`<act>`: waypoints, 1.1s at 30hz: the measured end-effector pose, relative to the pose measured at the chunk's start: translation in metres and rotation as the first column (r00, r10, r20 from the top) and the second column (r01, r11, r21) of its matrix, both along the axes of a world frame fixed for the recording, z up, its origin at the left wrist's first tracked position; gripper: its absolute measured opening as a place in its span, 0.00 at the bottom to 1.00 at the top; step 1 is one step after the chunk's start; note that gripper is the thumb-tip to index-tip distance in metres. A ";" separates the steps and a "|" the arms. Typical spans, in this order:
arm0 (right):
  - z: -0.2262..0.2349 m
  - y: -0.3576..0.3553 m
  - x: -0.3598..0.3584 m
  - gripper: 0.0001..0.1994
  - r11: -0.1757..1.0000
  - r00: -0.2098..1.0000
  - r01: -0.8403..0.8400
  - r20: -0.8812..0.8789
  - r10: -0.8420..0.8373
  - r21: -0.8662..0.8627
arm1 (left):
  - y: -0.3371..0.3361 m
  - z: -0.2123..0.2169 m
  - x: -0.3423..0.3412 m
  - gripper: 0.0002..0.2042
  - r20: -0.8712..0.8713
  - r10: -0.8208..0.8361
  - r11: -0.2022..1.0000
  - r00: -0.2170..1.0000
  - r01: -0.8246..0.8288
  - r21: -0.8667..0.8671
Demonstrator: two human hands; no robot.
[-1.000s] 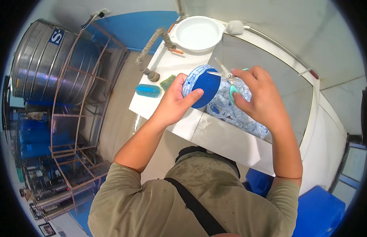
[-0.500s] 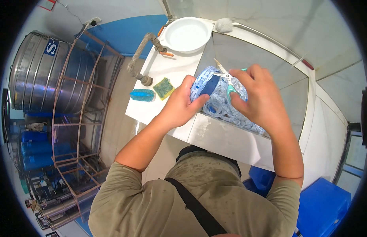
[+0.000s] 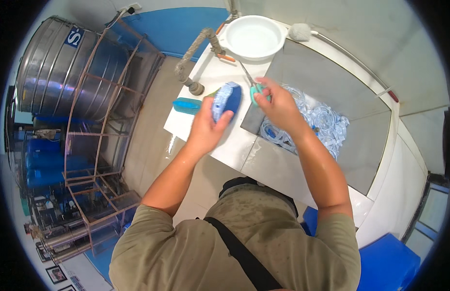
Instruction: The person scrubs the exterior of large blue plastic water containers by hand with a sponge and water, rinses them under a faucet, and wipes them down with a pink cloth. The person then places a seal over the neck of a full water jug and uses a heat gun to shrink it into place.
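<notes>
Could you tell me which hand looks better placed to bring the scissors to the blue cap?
Right. The right hand already grips the scissors, while the left hand holds the blue cap.

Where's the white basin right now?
Head view, top centre: the white basin sits at the counter's far end, beyond the scissors, beside the tap pipe.

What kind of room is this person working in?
Probably a water-bottling or washing workshop: a big shiny steel tank in a metal frame, a white tiled sink basin full of clear plastic rings, and a round blue cap in the left hand.
</notes>
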State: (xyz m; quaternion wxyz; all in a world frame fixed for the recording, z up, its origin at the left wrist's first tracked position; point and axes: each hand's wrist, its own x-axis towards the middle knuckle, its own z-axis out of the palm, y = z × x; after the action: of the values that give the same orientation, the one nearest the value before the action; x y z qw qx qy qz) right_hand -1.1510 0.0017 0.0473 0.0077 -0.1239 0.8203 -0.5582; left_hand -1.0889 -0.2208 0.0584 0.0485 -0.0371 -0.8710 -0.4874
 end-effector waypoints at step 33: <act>-0.108 0.185 0.012 0.12 0.743 0.782 0.616 0.318 -0.536 -0.263 | 0.111 -0.008 -0.090 0.23 0.166 -0.171 0.844 0.971 0.058 0.533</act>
State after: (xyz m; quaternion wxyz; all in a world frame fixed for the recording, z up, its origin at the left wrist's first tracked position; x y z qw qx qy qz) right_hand -1.1391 0.1865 -0.0610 -0.0969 0.2009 0.6976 -0.6808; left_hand -1.1785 -0.1094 0.0507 -0.0631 -0.0237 -0.7013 -0.7097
